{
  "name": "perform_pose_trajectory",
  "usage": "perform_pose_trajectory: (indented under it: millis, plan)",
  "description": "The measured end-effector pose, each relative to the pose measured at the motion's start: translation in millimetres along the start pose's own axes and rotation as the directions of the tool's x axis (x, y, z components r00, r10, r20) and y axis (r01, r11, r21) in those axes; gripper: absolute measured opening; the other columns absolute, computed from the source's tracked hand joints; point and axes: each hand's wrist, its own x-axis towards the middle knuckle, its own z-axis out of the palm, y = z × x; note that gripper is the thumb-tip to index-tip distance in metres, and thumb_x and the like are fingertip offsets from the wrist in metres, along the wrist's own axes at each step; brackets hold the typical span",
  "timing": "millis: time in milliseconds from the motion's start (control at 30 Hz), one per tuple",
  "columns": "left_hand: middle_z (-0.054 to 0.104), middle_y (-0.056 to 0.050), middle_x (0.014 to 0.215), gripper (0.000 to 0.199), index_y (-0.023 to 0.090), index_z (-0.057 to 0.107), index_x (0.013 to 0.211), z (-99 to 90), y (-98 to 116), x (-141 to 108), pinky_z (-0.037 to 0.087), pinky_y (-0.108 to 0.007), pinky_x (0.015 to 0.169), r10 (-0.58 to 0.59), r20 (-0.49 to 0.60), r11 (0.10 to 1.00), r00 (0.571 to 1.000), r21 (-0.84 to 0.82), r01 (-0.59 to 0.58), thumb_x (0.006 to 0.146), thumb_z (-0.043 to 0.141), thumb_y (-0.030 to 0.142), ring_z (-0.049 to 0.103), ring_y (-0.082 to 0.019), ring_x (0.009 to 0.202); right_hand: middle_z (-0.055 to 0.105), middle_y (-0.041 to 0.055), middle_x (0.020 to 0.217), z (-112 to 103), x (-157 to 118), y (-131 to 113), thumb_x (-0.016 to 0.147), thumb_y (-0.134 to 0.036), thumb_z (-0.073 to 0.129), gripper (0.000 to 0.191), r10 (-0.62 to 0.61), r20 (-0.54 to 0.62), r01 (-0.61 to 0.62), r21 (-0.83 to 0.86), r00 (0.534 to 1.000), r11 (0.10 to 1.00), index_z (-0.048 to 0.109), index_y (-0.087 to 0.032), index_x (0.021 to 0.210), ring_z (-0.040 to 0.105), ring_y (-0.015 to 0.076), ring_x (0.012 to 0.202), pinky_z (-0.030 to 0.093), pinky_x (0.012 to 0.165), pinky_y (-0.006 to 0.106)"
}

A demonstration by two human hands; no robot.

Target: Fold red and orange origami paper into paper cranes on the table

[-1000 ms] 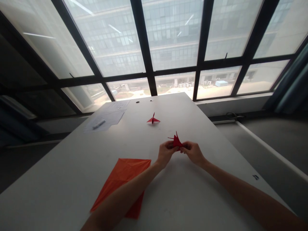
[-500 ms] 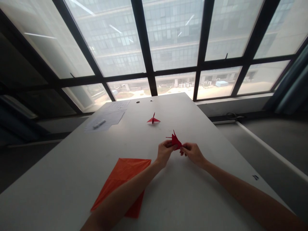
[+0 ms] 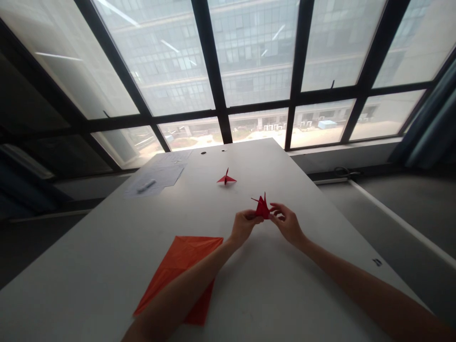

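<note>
A small folded red paper crane (image 3: 262,209) is between my two hands, its thin points sticking upward and to the left. My left hand (image 3: 244,225) pinches its lower left side between thumb and fingers. On the other side my right hand (image 3: 286,222) has its fingers apart, with the thumb tip at or very close to the paper's lower right edge; I cannot tell whether it touches. Farther back on the white table (image 3: 285,285) stands another red paper crane (image 3: 225,178) with its wings spread.
An orange paper sheet (image 3: 178,261) with creases lies at the left, partly under my left forearm. Printed sheets (image 3: 167,173) with a pale marker-like item (image 3: 147,185) on them lie at the far left. A small dark piece (image 3: 377,262) is near the right edge.
The red crane has turned so its points stand more upright. My right hand's fingers have spread and lifted from their pinch on its right side.
</note>
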Motion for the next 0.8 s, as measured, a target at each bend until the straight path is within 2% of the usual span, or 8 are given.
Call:
perform_pose_trajectory:
  millis: [67,133,267,367,467,667,733,800]
  plan:
    - [0.075,-0.009,0.086,0.031,0.013,0.074,0.093,-0.9,-6.6,1.0,0.053,-0.033,0.078,0.019,0.055,1.000,0.998,0.002,-0.019,0.066,0.081,0.026,0.070,-0.022,0.080,0.069,0.0079,0.100,-2.0,2.7,1.3,0.080,-0.034,0.068,0.041,-0.058,-0.023,0.058,-0.019,0.998,0.998,0.062,-0.020,0.118,0.063,0.0185,0.080,0.051,0.064,0.029]
    - [0.074,-0.011,0.101,0.050,0.016,0.068,0.112,-1.7,-12.7,1.4,0.053,-0.037,0.083,0.017,0.120,0.999,0.993,0.029,-0.020,0.065,0.082,0.025,0.069,-0.024,0.091,0.069,0.0061,0.095,-3.6,4.7,4.2,0.081,-0.030,0.065,0.029,-0.098,0.008,0.099,-0.062,0.995,0.993,0.065,-0.020,0.109,0.063,0.0180,0.080,0.050,0.067,0.029]
    - [0.058,-0.012,0.132,0.089,0.024,0.050,0.137,-4.8,-17.9,1.8,0.049,-0.042,0.097,0.109,0.085,0.950,0.990,0.285,-0.129,0.057,0.089,0.024,0.056,-0.028,0.119,0.069,0.0053,0.093,-8.0,5.6,10.4,0.080,-0.026,0.063,0.021,-0.101,0.086,0.113,-0.145,0.991,0.983,0.067,-0.020,0.100,0.063,0.0187,0.083,0.048,0.067,0.029]
    - [0.050,-0.012,0.137,0.074,0.026,0.052,0.134,-7.4,-15.2,1.5,0.047,-0.040,0.098,0.208,0.117,0.882,0.971,0.408,-0.238,0.067,0.084,0.029,0.050,-0.027,0.125,0.070,0.0068,0.101,-13.7,5.3,11.3,0.082,-0.023,0.057,0.026,-0.066,0.097,0.080,-0.149,0.993,0.986,0.066,-0.020,0.106,0.064,0.0188,0.088,0.047,0.068,0.028]
    - [0.053,-0.011,0.130,0.052,0.025,0.059,0.124,-8.8,-12.0,0.1,0.049,-0.036,0.092,0.233,0.168,0.853,0.958,0.437,-0.284,0.076,0.076,0.032,0.054,-0.025,0.117,0.071,0.0069,0.102,-17.1,6.5,10.2,0.084,-0.026,0.056,0.024,-0.036,0.090,0.049,-0.144,0.995,0.988,0.067,-0.019,0.104,0.065,0.0183,0.087,0.047,0.069,0.028]
    - [0.057,-0.006,0.110,0.056,0.021,0.059,0.105,-10.6,-11.9,-6.4,0.046,-0.035,0.085,0.228,0.194,0.802,0.954,0.518,-0.297,0.060,0.085,0.039,0.055,-0.023,0.100,0.072,0.0033,0.085,-7.6,12.5,13.7,0.077,-0.026,0.066,0.020,-0.046,0.127,0.081,-0.287,0.991,0.954,0.070,-0.019,0.095,0.064,0.0181,0.076,0.047,0.070,0.029]
    - [0.059,-0.004,0.095,0.036,0.019,0.057,0.094,-11.0,-9.5,-7.9,0.045,-0.032,0.078,0.217,0.166,0.822,0.962,0.501,-0.271,0.076,0.072,0.046,0.055,-0.019,0.087,0.071,0.0033,0.082,-4.8,13.9,15.7,0.077,-0.022,0.063,0.012,-0.062,0.140,0.109,-0.362,0.988,0.926,0.072,-0.019,0.086,0.063,0.0186,0.076,0.047,0.073,0.030]
    - [0.057,-0.002,0.082,0.030,0.019,0.054,0.085,-11.1,-6.2,-7.3,0.043,-0.029,0.072,0.236,0.047,0.864,0.971,0.447,-0.232,0.092,0.049,0.048,0.053,-0.016,0.076,0.071,0.0041,0.080,-4.7,15.8,17.2,0.077,-0.019,0.061,0.012,-0.079,0.151,0.137,-0.427,0.985,0.894,0.072,-0.019,0.081,0.063,0.0189,0.075,0.047,0.073,0.030]
